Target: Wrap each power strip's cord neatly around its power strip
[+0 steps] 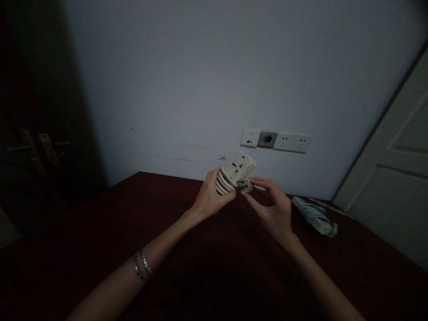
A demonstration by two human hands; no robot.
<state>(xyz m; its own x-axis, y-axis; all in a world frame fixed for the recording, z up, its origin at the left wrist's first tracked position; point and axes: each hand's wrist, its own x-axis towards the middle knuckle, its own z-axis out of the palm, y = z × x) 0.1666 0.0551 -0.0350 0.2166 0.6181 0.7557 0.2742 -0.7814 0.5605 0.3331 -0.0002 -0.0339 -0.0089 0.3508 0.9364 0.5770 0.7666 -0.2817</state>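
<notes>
A white power strip (241,164) is held above the dark red table, tilted, with its cord (223,183) wound around it in several turns. My left hand (213,194) is closed around the wound cord and the strip's lower part. My right hand (272,203) pinches the cord's plug (246,185) between thumb and fingers, with the metal pins pointing left toward the coiled cord. The plug is close against the cord near my left thumb; whether they touch I cannot tell. The far end of the strip shows its socket holes.
Wall sockets (291,142) and a grey wall outlet (267,139) sit on the wall behind the table (160,200). Another cord-wrapped strip (316,217) lies on the table at right. A white door (394,178) stands at right, a dark door with a handle (48,147) at left.
</notes>
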